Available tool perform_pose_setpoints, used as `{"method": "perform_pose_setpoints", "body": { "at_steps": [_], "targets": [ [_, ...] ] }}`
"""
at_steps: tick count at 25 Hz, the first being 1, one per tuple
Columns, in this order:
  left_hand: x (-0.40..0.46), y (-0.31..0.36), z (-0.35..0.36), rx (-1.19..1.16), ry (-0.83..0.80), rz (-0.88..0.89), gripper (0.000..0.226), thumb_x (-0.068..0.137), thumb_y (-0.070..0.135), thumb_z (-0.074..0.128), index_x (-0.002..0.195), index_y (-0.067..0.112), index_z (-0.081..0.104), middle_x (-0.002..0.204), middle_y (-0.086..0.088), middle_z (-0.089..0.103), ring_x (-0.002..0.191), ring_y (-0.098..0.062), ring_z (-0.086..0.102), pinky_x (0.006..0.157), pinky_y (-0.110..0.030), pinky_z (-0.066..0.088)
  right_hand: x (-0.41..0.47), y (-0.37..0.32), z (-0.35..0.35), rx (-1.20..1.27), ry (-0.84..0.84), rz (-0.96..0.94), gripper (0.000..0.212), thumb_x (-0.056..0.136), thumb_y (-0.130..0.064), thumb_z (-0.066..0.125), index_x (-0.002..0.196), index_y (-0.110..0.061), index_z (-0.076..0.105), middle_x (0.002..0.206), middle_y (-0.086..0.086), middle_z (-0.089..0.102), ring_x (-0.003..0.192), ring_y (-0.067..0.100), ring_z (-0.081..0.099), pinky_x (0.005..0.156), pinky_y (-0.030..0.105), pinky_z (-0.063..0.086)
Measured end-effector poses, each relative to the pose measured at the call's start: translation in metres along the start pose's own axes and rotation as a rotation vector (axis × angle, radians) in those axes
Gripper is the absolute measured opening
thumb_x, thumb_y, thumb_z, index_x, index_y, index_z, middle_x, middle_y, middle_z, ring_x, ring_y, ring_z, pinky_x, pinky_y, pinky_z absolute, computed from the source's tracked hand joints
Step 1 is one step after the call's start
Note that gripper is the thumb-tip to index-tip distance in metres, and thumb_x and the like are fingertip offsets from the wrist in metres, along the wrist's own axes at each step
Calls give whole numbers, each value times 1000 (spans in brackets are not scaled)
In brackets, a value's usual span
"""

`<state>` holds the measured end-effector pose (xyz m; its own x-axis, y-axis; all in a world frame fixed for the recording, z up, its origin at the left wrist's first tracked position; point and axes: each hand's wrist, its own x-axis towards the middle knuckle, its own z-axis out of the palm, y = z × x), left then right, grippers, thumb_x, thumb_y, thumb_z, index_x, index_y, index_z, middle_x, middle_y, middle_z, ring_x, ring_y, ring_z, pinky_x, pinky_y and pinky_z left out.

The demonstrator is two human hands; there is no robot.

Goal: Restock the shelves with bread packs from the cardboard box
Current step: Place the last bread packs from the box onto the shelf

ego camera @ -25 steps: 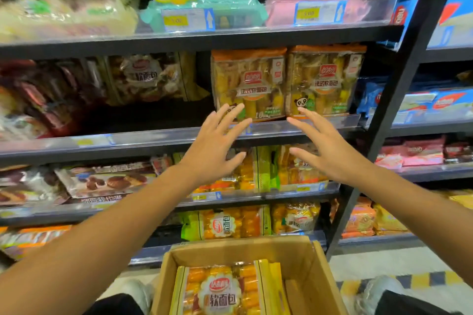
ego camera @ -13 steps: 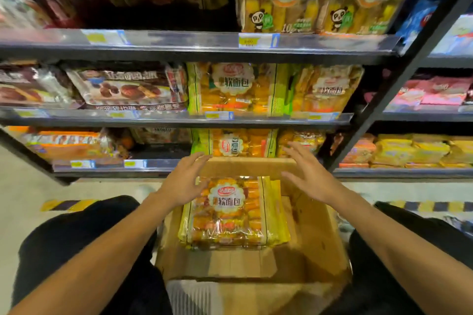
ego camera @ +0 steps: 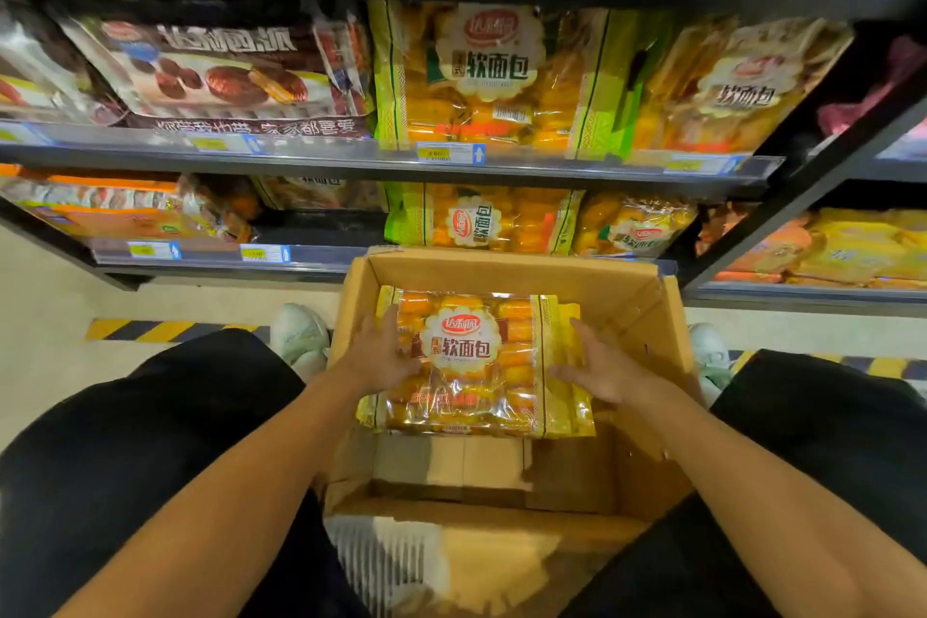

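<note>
Both hands reach into the cardboard box [ego camera: 506, 269]: the left hand [ego camera: 378, 356] lies on the left edge of the bread pack [ego camera: 476, 366], fingers loosely spread over the wrapper, and the right hand [ego camera: 599, 369] touches its right edge with fingers extended, neither clearly clamped. Far behind stand the shelves [ego camera: 381, 163], stocked with matching packs. That pack lies flat in the box's far half, on the floor between the person's knees.

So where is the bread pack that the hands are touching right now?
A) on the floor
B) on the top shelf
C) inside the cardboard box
C: the bread pack lies inside the cardboard box, with the left hand and right hand at its sides.
</note>
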<state>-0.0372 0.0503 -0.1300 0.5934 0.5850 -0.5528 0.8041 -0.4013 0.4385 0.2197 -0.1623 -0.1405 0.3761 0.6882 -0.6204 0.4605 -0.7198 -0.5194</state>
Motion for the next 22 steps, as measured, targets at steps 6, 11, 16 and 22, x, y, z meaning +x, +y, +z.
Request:
{"method": "perform_pose_setpoints", "body": {
  "at_steps": [6,11,16,22],
  "targets": [
    [23,4,15,-113,-29,-252,131,63,67,77,158,25,-4,160,-19,24,147,-42,23,118,-55,24,29,-9,22,330,-30,201,125,70,-41,88,159,-17,3,157,2,36,145,27,36,118,43,32],
    [19,25,20,-150,64,-384,129,75,43,83,157,15,-11,157,-21,13,147,-39,13,117,-47,22,46,-20,40,430,94,267,142,66,-32,93,158,-14,-14,163,9,26,148,28,30,119,43,30],
    [21,15,31,-262,16,-489,102,76,44,81,152,8,24,152,-16,24,142,-34,24,117,-41,27,41,2,31,475,78,338,145,32,-56,98,153,-12,32,149,8,49,137,28,46,114,42,39],
    [15,10,34,-670,24,-441,96,71,33,84,144,27,22,144,-8,40,129,-31,43,106,-44,38,30,13,27,490,-41,314,104,45,-42,98,138,-23,56,138,3,61,129,27,55,110,49,42]
  ]
}}
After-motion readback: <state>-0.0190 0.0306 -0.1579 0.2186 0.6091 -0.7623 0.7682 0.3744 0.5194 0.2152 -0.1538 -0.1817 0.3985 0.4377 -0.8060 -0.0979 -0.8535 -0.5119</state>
